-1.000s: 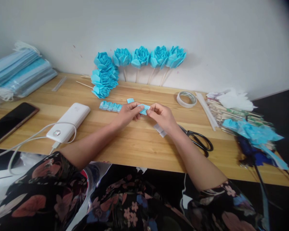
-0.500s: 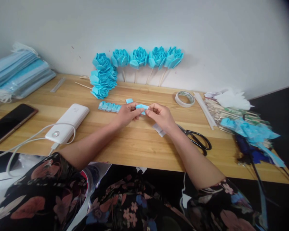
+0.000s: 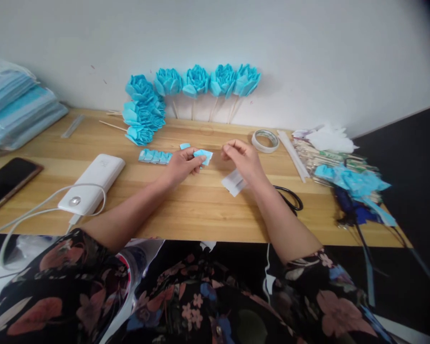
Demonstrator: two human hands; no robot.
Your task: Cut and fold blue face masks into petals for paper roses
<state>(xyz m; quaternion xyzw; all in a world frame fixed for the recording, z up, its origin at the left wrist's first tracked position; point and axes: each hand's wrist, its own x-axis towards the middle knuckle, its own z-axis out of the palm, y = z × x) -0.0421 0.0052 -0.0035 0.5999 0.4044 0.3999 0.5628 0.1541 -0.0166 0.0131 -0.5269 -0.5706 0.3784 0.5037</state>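
Observation:
My left hand (image 3: 182, 165) pinches a small folded blue piece (image 3: 205, 156) with a white edge, thumb on top. Apart from it, to the right, my right hand (image 3: 241, 157) is closed with the fingertips together; whether anything is between them I cannot make out. Several folded blue pieces (image 3: 154, 156) lie in a row left of my left hand, partly covered by it. One flat blue square (image 3: 185, 146) rests just behind that hand. Pale translucent strips (image 3: 233, 182) lie under my right wrist. Scissors (image 3: 290, 198) show only their black handles behind my right forearm.
Blue fabric flowers (image 3: 195, 81) on sticks lean against the wall, others (image 3: 139, 114) lie stacked. A tape roll (image 3: 265, 141), glue sticks (image 3: 293, 155) and blue scraps (image 3: 351, 179) are right. A power bank (image 3: 93, 184), phone (image 3: 10, 184) and face masks (image 3: 21, 107) are left.
My right hand has let go of the folded blue piece and moved right. My left hand keeps hold of it. The whole view has shifted slightly.

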